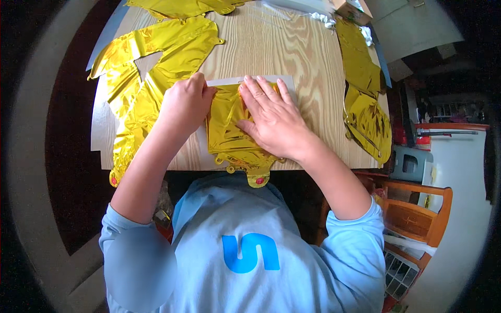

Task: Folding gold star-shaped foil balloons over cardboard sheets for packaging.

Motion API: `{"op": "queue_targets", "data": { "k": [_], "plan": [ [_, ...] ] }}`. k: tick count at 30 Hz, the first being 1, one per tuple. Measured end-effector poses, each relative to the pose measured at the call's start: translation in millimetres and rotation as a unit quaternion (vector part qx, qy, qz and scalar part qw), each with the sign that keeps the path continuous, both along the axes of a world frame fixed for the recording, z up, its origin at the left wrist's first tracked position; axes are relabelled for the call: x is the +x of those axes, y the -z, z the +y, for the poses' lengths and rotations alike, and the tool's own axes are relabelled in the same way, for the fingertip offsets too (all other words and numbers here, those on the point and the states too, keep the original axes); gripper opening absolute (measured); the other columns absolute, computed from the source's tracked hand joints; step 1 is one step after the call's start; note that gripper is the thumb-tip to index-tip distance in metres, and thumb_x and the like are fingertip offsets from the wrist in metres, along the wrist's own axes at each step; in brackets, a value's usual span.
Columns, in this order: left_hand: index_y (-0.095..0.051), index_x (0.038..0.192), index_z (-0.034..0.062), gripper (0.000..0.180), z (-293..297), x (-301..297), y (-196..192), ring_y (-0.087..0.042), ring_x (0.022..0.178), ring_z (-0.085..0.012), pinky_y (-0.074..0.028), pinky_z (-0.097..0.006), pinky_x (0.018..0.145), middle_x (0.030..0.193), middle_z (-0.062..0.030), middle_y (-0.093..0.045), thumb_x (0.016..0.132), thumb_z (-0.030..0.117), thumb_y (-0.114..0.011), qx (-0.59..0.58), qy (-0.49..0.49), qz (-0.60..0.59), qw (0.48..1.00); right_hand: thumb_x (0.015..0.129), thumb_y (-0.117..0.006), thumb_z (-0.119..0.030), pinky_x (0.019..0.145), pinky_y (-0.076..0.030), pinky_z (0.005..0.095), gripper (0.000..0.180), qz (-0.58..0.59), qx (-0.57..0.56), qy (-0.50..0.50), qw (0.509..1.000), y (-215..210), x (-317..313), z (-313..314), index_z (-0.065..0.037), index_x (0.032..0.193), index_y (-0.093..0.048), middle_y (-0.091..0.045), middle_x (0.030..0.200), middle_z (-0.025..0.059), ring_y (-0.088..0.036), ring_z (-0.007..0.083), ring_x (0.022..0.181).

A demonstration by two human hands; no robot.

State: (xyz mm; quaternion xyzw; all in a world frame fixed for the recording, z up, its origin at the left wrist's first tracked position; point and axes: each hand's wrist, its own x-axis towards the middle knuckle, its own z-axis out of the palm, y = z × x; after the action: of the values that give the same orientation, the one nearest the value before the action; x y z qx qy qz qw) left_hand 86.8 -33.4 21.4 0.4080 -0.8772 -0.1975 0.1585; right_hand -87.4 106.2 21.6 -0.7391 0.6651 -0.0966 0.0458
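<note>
A folded, deflated gold foil balloon (pixel 229 128) is laid at the near edge of the light wooden table (pixel 292 57), at its middle. Its valve tab with a red dot (pixel 258 179) overhangs the near edge. A flat white card or sheet (pixel 250 80) is seen under the far side of the balloon.

The right hand (pixel 271 122) is laid palm down on the right half of the folded balloon. Its fingers (pixel 263 89) are extended and held close together, only slightly fanned, with the tips reaching the far edge of the foil at the white sheet. Nothing is gripped; the foil is pressed flat.

The left hand (pixel 182 104) is set at the left edge of the same balloon. Its fingers are curled inward, with the knuckles uppermost. The fingertips are hidden under the hand, so it cannot be told whether the foil edge is pinched or only pressed.

A larger deflated gold foil balloon of irregular shape (pixel 146 73) is spread over the left part of the table, just beside the left hand. A further crumpled gold foil balloon (pixel 365 104) is laid along the right edge, well apart from both hands. A wooden chair (pixel 417 214) is seen to the right, below table level.
</note>
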Motion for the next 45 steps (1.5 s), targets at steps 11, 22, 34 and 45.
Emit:
{"op": "queue_targets", "data": {
  "k": [11,22,34,45],
  "plan": [
    [-0.045,0.144,-0.0008,0.055,42,-17,3,-0.045,0.137,-0.0378,-0.033,-0.052,0.116,0.142,-0.0181,-0.054,0.091,0.010,-0.058,-0.127,0.233,0.062,0.962,0.098,-0.054,-0.043,0.122,-0.013,0.0580,0.074,0.030,0.057,-0.004,0.998,-3,0,-3,0.000,0.154,-0.030,-0.028,0.161,0.0205,-0.022,0.0383,0.151],
    [-0.034,0.152,-0.0027,0.079,46,4,17,-0.032,0.148,-0.0361,-0.018,-0.051,0.121,0.157,-0.0189,-0.039,0.101,0.057,-0.042,-0.128,0.220,-0.019,0.967,0.104,-0.039,-0.044,0.123,0.001,0.0578,0.070,-0.029,0.063,0.013,0.998,1,-20,7,-0.003,0.158,-0.023,-0.020,0.166,0.0157,-0.010,0.0384,0.154],
    [-0.029,0.157,0.0042,0.071,44,4,14,-0.018,0.153,-0.0347,-0.007,-0.048,0.124,0.164,-0.0159,-0.026,0.104,0.050,-0.039,-0.100,0.237,-0.050,0.965,0.105,-0.043,-0.043,0.123,-0.010,0.0542,0.061,-0.073,0.053,0.016,0.996,2,-53,19,-0.011,0.157,-0.033,-0.024,0.166,0.0109,-0.013,0.0324,0.155],
    [-0.038,0.152,0.0011,0.071,47,2,6,-0.026,0.150,-0.0355,-0.013,-0.050,0.123,0.160,-0.0162,-0.034,0.103,0.053,-0.039,-0.097,0.227,-0.057,0.967,0.096,-0.065,-0.019,0.057,-0.049,0.0304,0.023,-0.391,0.107,0.262,0.876,-42,-35,90,0.003,0.096,-0.071,-0.068,0.075,0.0075,-0.063,0.0126,0.063]
  ]
}}
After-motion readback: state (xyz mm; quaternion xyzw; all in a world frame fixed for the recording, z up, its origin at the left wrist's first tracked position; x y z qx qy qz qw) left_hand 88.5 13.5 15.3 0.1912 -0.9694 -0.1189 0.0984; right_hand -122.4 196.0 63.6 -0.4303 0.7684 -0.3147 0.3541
